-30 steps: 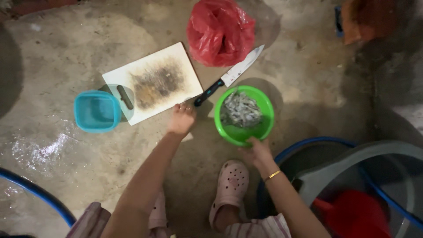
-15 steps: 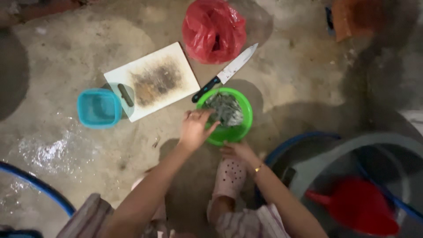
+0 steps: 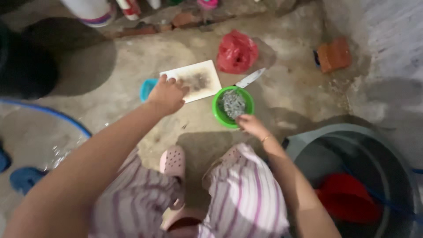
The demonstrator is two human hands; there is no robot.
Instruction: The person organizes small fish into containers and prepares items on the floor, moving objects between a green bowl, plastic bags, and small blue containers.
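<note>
A green bowl (image 3: 218, 113) of small grey fish stands on the concrete floor in front of my feet. My right hand (image 3: 249, 124) grips its near rim. My left hand (image 3: 167, 94) hangs with loosely curled fingers over the near left corner of a stained white cutting board (image 3: 207, 71); it holds nothing that I can see. A knife (image 3: 249, 79) lies between the board and the bowl, its handle hidden behind the bowl. A blue tub (image 3: 146, 88) is partly covered by my left hand.
A red plastic bag (image 3: 237, 52) lies beyond the knife. A brick (image 3: 334, 53) sits at the far right. A large grey basin (image 3: 352, 145) with a red scoop (image 3: 348, 199) stands at my right. A blue hose (image 3: 53, 114) curves at the left.
The camera has pulled back and up, showing my knees. My left hand moved from above the green bowl to the cutting board. My right hand stays on the bowl's rim.
</note>
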